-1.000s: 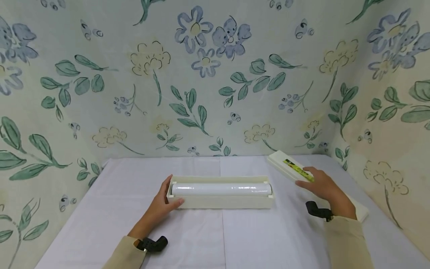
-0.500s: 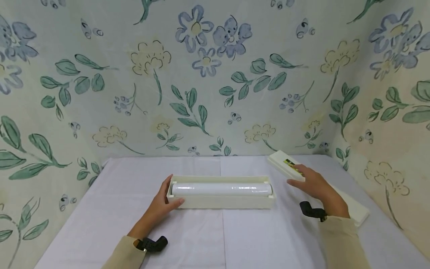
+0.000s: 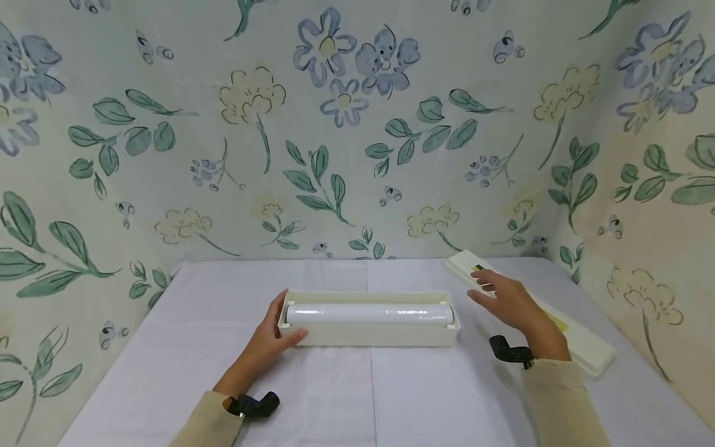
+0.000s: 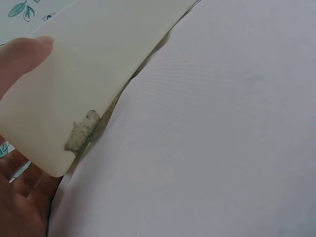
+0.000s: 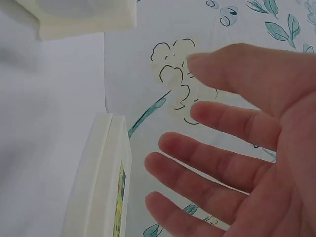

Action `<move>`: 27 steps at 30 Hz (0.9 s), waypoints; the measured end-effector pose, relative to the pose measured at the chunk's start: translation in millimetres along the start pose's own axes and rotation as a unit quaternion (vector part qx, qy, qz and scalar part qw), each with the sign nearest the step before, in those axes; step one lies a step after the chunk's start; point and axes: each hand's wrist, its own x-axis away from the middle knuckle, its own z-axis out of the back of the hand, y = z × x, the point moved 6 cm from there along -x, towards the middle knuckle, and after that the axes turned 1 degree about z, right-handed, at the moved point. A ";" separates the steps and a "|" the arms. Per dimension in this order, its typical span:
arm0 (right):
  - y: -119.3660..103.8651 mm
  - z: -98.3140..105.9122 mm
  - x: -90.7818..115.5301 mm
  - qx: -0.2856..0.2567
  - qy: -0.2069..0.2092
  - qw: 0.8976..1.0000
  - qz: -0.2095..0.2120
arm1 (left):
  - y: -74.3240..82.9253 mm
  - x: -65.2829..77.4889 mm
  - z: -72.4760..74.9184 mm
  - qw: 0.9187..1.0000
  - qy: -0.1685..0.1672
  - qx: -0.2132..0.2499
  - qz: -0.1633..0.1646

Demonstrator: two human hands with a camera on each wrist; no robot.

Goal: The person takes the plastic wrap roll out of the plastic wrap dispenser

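Left hand (image 3: pixel 268 337): left of the middle of the frame, its grip holding one end of the box (image 3: pixel 374 337), thumb on the front wall.
Grey patch (image 4: pixel 83 132): rough, on the box's bottom edge, lower left of the left wrist view.
Box: long, cream, open on top, sitting on the desk (image 3: pixel 430 403) just below the middle.
Roll (image 3: pixel 368 313): white and shiny, lying along the inside of the box.
Right hand (image 3: pixel 511 305): right of the middle, its grip wide, fingers apart.
Flat piece (image 3: pixel 589 347): long, cream, yellow label (image 3: pixel 557 320), lying slanted at the right, partly behind that hand.
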 end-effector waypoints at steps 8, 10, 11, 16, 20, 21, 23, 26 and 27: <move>-17.8 3.9 -0.8 0.007 0.027 0.999 0.031 | 0.5 -0.5 0.3 1.000 0.002 -0.001 -0.002; -22.2 4.3 -1.3 0.009 0.034 0.999 0.038 | -0.2 -0.5 0.2 1.000 0.002 -0.003 0.002; -24.6 4.7 -1.5 0.009 0.038 0.998 0.042 | -0.2 -0.6 -0.1 1.000 0.002 -0.003 0.003; -37.0 3.9 -1.8 0.002 0.048 0.997 0.059 | 0.9 -0.7 0.2 1.000 0.004 0.003 0.003; -47.4 0.6 -2.7 -0.001 0.047 0.996 0.072 | 2.3 -0.9 0.5 1.000 0.005 -0.001 -0.002; -49.8 -0.3 -3.0 0.000 0.049 0.996 0.076 | 2.6 -1.2 0.5 1.000 0.006 -0.001 -0.003; -54.3 -2.4 -3.7 0.005 0.052 0.995 0.089 | 2.8 -1.9 0.6 1.000 0.006 -0.001 -0.005; -60.0 -6.2 -4.5 0.012 0.052 0.992 0.110 | 1.9 -2.5 0.2 1.000 0.004 -0.003 -0.004; -61.9 -7.3 -4.6 0.010 0.052 0.992 0.118 | 1.6 -2.7 0.1 1.000 0.003 -0.003 -0.003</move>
